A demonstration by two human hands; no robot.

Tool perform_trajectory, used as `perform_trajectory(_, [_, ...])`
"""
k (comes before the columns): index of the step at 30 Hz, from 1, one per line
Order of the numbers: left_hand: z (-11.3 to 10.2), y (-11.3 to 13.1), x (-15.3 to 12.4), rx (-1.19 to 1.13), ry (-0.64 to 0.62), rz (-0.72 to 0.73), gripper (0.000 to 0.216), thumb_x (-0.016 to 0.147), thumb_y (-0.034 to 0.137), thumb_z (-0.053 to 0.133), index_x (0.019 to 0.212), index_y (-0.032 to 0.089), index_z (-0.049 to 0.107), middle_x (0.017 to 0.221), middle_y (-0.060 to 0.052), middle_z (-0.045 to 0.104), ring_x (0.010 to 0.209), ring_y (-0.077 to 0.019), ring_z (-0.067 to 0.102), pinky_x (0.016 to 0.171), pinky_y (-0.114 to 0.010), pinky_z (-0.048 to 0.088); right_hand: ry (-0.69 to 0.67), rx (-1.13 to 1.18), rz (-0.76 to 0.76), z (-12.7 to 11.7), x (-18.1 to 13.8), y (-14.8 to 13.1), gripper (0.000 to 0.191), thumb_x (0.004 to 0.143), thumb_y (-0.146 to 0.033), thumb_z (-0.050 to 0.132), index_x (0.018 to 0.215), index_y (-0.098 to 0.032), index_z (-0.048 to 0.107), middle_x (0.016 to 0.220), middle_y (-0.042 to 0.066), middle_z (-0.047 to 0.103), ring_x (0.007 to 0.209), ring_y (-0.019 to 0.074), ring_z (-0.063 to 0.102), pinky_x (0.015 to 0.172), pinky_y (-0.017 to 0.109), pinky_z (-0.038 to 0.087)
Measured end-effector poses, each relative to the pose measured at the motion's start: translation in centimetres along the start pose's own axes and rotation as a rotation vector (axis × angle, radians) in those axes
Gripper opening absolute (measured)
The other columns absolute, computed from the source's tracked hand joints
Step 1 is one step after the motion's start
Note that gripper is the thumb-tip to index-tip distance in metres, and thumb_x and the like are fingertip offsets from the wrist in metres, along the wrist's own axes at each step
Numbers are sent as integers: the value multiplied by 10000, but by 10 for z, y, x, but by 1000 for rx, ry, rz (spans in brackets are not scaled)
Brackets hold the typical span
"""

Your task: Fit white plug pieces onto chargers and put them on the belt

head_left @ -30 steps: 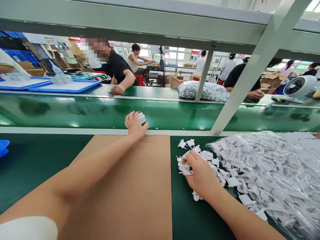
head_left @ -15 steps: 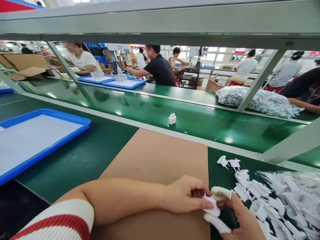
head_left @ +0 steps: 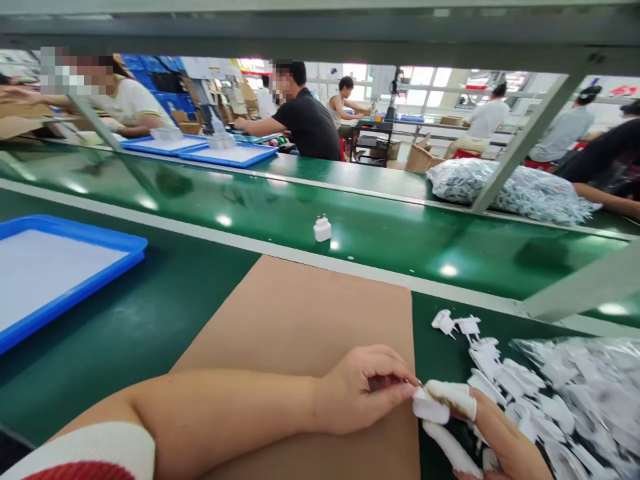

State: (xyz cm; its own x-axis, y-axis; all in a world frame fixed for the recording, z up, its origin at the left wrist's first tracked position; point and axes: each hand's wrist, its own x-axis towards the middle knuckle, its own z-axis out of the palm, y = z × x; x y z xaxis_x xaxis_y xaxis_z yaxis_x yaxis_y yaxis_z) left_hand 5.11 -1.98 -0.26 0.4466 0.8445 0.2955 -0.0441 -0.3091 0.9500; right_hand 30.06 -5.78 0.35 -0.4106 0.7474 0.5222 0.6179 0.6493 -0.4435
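My right hand [head_left: 500, 427], with white finger cots on thumb and forefinger, grips a small white plastic plug piece [head_left: 431, 407]. From the left my left hand [head_left: 367, 390] reaches across, its thumb and forefinger pinched at the near edge of the same piece. Its fingertips hide that end, and a thin metal bit shows there. Both hands are above the right edge of a brown cardboard sheet [head_left: 310, 313]. Loose white plug pieces [head_left: 510, 380] with pins lie in a pile just beyond my right hand.
A clear plastic bag [head_left: 595, 380] of white pieces lies at the right. One white charger [head_left: 323, 229] stands on the green belt [head_left: 240, 207] ahead. A blue tray [head_left: 125, 243] is at the left. Metal posts and a beam frame the bench; several people sit beyond.
The white piece has turned between my hands and shows a smoother, blockier side. My left fingertips have slid toward its edge. The view has tilted down and swung slightly right.
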Motion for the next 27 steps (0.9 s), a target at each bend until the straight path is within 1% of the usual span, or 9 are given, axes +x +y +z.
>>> perform_trajectory(2, [0,5,-3,8,11,-7,184,968,281,678,999,136,788,970,-131,744,822,-178,689,696,-249,550,58,81,81,-2,9,-17,381,857,-126,680,1203,-286,699,1013,40,798,829,179,784,753,218,632])
perform_trajectory(5, [-3,9,-6,58,22,-6,149,1008,233,622,999,182,762,968,-78,746,873,-158,697,790,-241,560,68,295,284,-1,20,-37,314,852,-159,725,1147,-265,702,918,18,783,784,161,767,759,241,628])
perform_trajectory(8, [-7,5,-9,116,18,-42,155,1031,234,600,1050,232,754,982,-36,743,872,-133,692,796,-207,564,28,595,545,2,23,-40,338,834,-224,774,1157,-234,675,948,40,804,853,188,784,799,290,636])
perform_trajectory(11, [-8,-2,-13,109,21,-94,156,1021,268,642,1144,265,738,1045,-23,754,899,-135,714,803,-193,594,12,724,679,0,23,-39,397,804,-266,814,1167,-220,660,968,58,807,875,202,780,837,338,635])
perform_trajectory(14, [-8,-4,-18,107,32,-80,258,1022,250,641,1272,294,687,1076,-11,755,901,-130,728,822,-198,614,-8,748,719,-3,24,-40,419,780,-268,829,1160,-211,663,954,63,801,895,223,780,859,374,628])
perform_trajectory(18, [-8,2,-16,225,31,121,412,1022,146,594,1396,319,605,1095,-9,730,937,-122,695,865,-211,595,-13,763,729,-2,24,-41,375,769,-252,830,1107,-214,671,919,48,801,846,208,777,803,343,626])
perform_trajectory(22, [-8,10,-11,428,23,294,456,981,87,624,1392,282,599,1171,-49,710,1080,-182,648,949,-293,562,3,788,709,2,23,-41,381,770,-243,827,1116,-219,671,903,31,797,821,190,774,777,317,624])
perform_trajectory(24, [-9,13,-9,488,26,334,449,971,83,633,1377,273,600,1187,-61,701,1112,-208,634,963,-331,553,10,806,701,2,23,-42,373,781,-238,818,1119,-220,661,938,39,803,851,191,780,803,321,626])
perform_trajectory(27, [-9,15,-8,512,30,374,429,966,70,628,1349,262,606,1183,-64,690,1114,-217,631,962,-343,546,19,821,685,1,25,-44,342,803,-235,800,1106,-225,642,987,53,811,884,189,784,836,330,629])
